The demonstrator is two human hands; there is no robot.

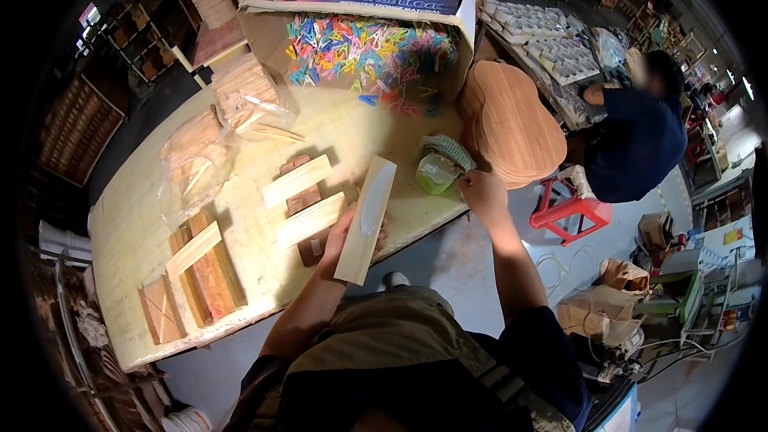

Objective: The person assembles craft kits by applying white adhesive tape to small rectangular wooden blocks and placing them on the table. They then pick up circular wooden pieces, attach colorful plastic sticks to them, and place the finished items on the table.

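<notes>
My left hand [337, 237] is wrapped round a pale wooden slat [354, 259], held tilted over the table's front edge. A streak of white glue-like paste [372, 210] lies along the slat's upper face. To the right, my right hand [483, 192] is closed beside a small green container [434, 175]; whatever its fingers pinch, if anything, is hidden. A checked cloth [448, 148] rests against the container's far side. Left of my left hand, pale wooden pieces [298, 182] lie across dark wooden blocks [302, 198].
The pale table [128, 232] carries bagged wooden strips [244, 92], brown wooden blocks [216, 284] and an open box [268, 40] of colourful clips [372, 52]. Guitar-shaped wooden plates [512, 116] are stacked at right, near a red stool [570, 212] and a seated person [640, 136].
</notes>
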